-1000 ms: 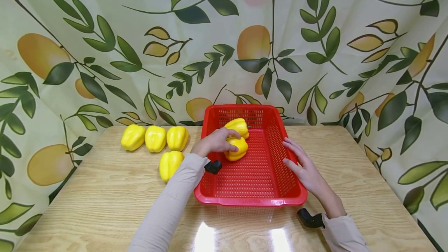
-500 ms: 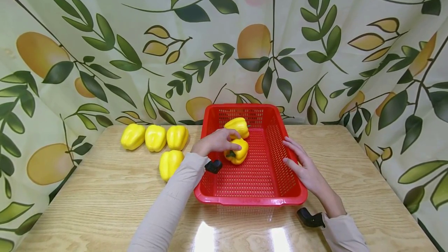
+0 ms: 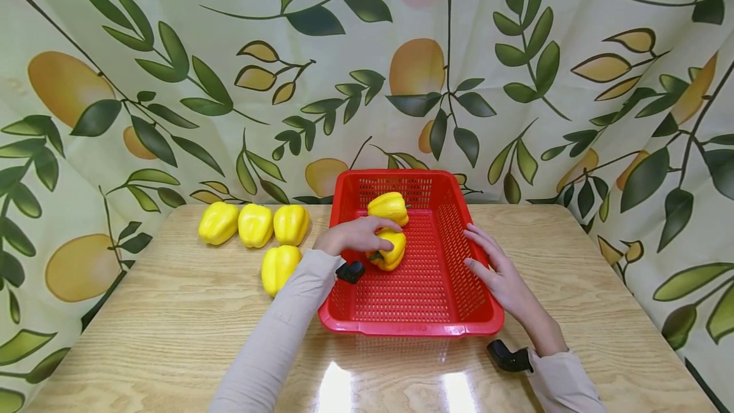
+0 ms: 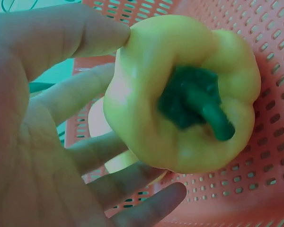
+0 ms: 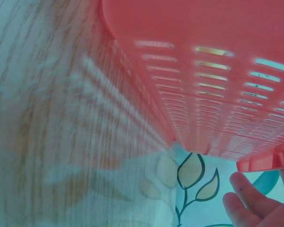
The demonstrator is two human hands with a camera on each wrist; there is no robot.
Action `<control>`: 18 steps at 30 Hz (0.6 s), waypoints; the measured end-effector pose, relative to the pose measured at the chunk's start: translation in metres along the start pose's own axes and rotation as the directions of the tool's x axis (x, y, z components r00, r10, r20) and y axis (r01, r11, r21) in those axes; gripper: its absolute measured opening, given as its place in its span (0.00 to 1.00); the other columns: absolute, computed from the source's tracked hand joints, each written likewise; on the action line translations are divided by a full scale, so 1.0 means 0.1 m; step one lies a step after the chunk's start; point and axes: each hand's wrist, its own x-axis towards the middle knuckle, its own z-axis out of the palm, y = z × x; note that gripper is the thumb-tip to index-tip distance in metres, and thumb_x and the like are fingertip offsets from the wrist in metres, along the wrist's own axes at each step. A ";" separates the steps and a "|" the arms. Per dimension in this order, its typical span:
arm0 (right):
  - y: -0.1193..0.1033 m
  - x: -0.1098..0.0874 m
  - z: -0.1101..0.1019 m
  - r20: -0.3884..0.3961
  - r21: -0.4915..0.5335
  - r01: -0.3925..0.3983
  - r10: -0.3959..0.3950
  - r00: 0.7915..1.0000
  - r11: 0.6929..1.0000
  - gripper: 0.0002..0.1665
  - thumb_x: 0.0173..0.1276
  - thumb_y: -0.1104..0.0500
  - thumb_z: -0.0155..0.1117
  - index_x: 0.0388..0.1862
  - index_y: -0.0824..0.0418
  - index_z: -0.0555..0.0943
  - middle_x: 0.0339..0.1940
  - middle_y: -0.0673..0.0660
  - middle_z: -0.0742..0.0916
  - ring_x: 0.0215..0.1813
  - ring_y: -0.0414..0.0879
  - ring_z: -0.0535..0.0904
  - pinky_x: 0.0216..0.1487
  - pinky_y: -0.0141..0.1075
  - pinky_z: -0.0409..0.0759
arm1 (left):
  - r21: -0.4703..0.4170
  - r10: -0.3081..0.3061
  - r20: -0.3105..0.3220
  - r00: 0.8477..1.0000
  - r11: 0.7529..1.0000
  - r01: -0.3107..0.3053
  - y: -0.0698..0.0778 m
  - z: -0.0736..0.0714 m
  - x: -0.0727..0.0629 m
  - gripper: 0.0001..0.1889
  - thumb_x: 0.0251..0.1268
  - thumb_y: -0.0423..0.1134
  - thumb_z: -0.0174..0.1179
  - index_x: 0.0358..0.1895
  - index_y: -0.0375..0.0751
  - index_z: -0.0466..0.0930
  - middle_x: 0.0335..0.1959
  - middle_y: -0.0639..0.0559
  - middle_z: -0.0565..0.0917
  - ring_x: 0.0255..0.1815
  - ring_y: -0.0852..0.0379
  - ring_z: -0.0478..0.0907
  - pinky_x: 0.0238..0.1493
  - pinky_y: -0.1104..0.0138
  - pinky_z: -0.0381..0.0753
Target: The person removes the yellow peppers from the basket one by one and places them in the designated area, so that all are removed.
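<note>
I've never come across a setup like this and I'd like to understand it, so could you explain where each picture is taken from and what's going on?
There's no robot here: each grip is a person's bare hand. The wide picture comes from a camera worn on the head; the two close-ups come from wrist cameras, probably the small black devices near the cuffs. On the wooden table lie four yellow bell peppers beside a red plastic basket, which has two more bell peppers inside. The left grip is spread loosely at the nearer pepper in the basket; it doesn't look firmly held. The right grip is at the basket's right rim, its fingers outstretched.
</note>
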 end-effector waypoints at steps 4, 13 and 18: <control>0.00 0.01 0.00 0.002 0.003 0.002 -0.002 1.000 1.000 0.31 0.75 0.63 0.53 0.75 0.64 0.62 0.81 0.62 0.57 0.67 0.66 0.68 0.42 0.39 0.87 | 0.015 -0.008 -0.021 1.000 1.000 0.009 0.00 0.00 0.00 0.25 0.69 0.46 0.60 0.68 0.51 0.72 0.59 0.48 0.77 0.54 0.52 0.74 0.56 0.61 0.77; 0.00 0.00 0.00 0.001 0.004 -0.001 0.001 1.000 1.000 0.31 0.75 0.63 0.53 0.75 0.63 0.63 0.81 0.61 0.57 0.66 0.66 0.69 0.41 0.39 0.87 | -0.028 0.039 0.016 0.999 0.999 -0.038 -0.02 0.01 0.01 0.25 0.68 0.40 0.58 0.68 0.52 0.73 0.64 0.50 0.73 0.57 0.51 0.71 0.54 0.61 0.79; 0.00 0.00 0.00 0.000 0.009 0.003 -0.003 1.000 1.000 0.31 0.75 0.63 0.53 0.75 0.63 0.63 0.81 0.61 0.57 0.65 0.66 0.69 0.41 0.39 0.87 | -0.014 0.085 -0.010 0.996 0.996 -0.085 -0.04 0.00 0.01 0.19 0.69 0.41 0.59 0.62 0.46 0.78 0.55 0.48 0.79 0.50 0.54 0.75 0.49 0.65 0.80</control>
